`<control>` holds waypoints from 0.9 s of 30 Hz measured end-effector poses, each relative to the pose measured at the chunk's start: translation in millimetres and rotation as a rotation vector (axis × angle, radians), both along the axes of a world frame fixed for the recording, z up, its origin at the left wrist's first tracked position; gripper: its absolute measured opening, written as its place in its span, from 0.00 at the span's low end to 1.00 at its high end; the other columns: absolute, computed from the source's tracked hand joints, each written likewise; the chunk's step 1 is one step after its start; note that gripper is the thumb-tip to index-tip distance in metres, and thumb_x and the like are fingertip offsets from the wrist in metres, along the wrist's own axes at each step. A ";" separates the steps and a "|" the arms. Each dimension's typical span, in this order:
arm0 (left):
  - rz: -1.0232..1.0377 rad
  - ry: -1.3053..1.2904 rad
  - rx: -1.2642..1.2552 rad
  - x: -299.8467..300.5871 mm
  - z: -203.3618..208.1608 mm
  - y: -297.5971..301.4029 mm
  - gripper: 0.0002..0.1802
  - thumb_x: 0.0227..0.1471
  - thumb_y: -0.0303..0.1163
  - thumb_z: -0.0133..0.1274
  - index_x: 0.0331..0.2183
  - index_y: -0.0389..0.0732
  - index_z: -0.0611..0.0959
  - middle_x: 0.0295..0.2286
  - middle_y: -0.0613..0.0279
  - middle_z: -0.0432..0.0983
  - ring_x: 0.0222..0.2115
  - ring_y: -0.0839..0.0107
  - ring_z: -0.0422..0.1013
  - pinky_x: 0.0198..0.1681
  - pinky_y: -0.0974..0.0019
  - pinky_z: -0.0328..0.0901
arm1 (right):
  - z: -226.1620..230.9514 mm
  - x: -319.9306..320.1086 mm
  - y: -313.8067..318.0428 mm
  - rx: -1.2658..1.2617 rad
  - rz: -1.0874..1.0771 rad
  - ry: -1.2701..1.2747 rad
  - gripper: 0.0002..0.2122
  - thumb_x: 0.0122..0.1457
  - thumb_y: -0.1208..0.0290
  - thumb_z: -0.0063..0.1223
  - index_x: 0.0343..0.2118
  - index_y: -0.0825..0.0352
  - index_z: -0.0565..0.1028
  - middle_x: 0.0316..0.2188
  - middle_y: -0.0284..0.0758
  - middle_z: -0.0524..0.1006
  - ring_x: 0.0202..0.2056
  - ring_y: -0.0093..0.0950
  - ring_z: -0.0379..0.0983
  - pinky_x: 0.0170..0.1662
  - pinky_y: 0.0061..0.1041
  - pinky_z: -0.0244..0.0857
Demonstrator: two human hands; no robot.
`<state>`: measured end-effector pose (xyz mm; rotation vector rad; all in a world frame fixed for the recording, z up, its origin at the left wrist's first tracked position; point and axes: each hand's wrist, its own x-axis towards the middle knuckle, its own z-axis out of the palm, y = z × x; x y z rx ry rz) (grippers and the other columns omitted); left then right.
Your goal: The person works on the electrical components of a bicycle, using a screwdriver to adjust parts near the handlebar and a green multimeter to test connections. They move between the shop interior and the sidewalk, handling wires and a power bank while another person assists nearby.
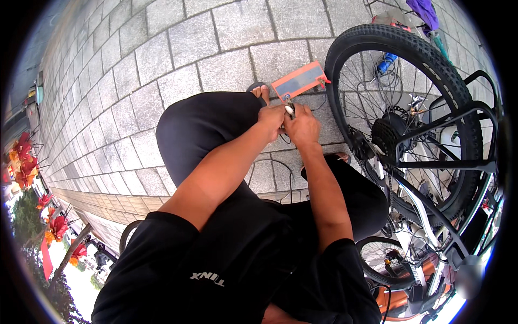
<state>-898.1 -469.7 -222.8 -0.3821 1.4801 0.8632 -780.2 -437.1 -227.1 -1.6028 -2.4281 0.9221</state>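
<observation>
My left hand (271, 120) and my right hand (303, 127) are close together in front of my knees, fingers bent and closed. Between them shows a small whitish piece with dark parts (290, 111), too small and too covered by my fingers to name. Just beyond my fingertips, a flat orange box with a grey top panel (300, 81) lies at a slant on the paving. A red clip or terminal (324, 81) sticks up at its right corner. Near my hands, the box's left corner bears another small metal fitting (287, 98).
To the right stands a bicycle's rear wheel (345, 108) with a black rack (453, 164). A blue object with a cord (386, 63) lies beyond its spokes. A thin black cable (290, 175) loops on the stone paving (226, 70). Another bicycle wheel (372, 272) is at lower right.
</observation>
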 end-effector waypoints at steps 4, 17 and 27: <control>0.031 0.022 -0.021 3.2 -13.5 -0.2 0.10 0.60 0.37 0.57 0.38 0.41 0.84 0.30 0.64 0.78 0.29 0.68 0.74 0.35 0.50 0.74 | -7.3 0.6 0.5 0.040 0.005 0.014 0.16 0.56 0.58 0.60 0.41 0.64 0.79 0.38 0.43 0.79 0.37 0.48 0.79 0.39 0.46 0.74; 0.030 -0.062 -0.064 -7.4 -18.5 2.7 0.10 0.60 0.39 0.57 0.38 0.45 0.83 0.32 0.65 0.79 0.31 0.69 0.75 0.37 0.50 0.74 | -2.9 -8.0 3.9 -0.039 -0.072 -0.005 0.16 0.56 0.56 0.58 0.38 0.66 0.80 0.39 0.44 0.80 0.36 0.48 0.80 0.40 0.47 0.74; 0.042 -0.145 -0.033 -7.1 -10.0 0.9 0.13 0.64 0.39 0.51 0.45 0.43 0.81 0.40 0.62 0.80 0.40 0.62 0.76 0.51 0.46 0.68 | -4.1 0.3 12.4 -0.130 -0.030 0.015 0.19 0.54 0.57 0.58 0.43 0.66 0.80 0.42 0.47 0.80 0.40 0.50 0.79 0.43 0.48 0.73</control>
